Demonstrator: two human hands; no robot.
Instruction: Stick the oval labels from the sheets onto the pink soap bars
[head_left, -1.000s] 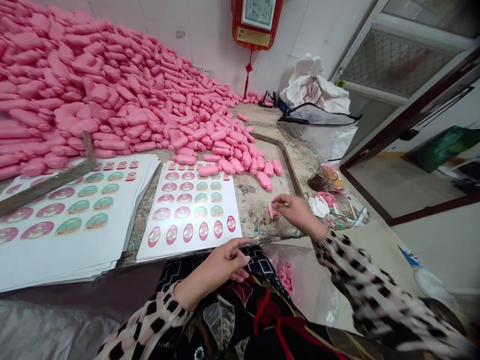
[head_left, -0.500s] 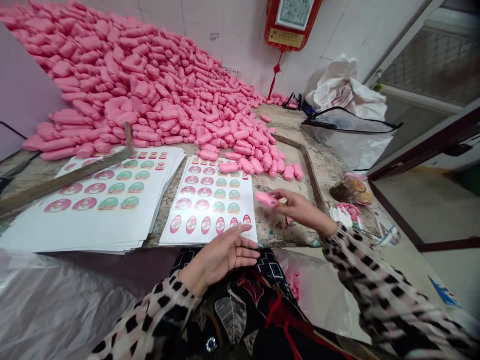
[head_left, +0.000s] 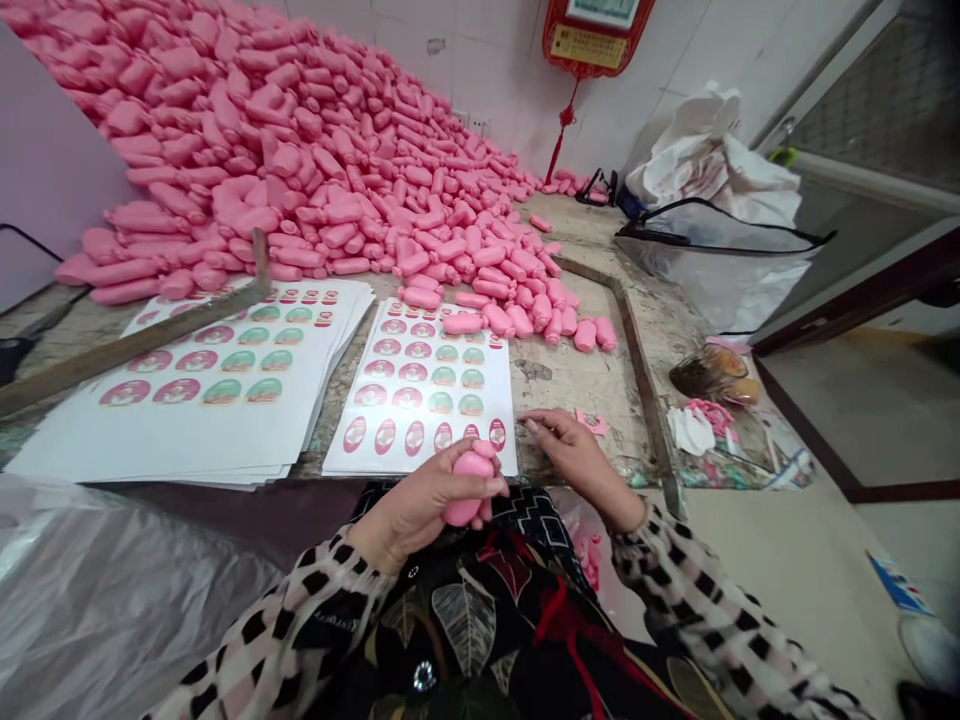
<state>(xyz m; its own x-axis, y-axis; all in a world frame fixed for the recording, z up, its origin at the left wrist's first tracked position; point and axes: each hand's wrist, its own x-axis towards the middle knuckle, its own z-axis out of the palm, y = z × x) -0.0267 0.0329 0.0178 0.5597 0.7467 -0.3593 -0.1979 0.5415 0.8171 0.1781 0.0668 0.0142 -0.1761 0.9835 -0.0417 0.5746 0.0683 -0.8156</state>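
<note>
My left hand (head_left: 427,505) is closed around a pink bottle-shaped piece (head_left: 463,490) with a narrow knob at its top, just off the table's front edge. To its right, my right hand (head_left: 581,460) hovers near the lower right corner of a sheet of stickers (head_left: 435,430). Its thumb and index finger are pinched together; whatever is between them is too small to make out. The sheet carries rows of pink and green printed labels, with oval ones along the bottom row.
A large heap of pink pieces (head_left: 315,170) slopes down from the left. A stack of sticker sheets (head_left: 172,430) lies at left under a wooden bar (head_left: 150,335). A raised wooden strip (head_left: 630,340), a brush (head_left: 694,378) and a clear bag (head_left: 712,265) are at right.
The pink piece has passed from my right hand to my left, which was open and has closed on it. My right hand has come down and left, its fingers now pinched.
</note>
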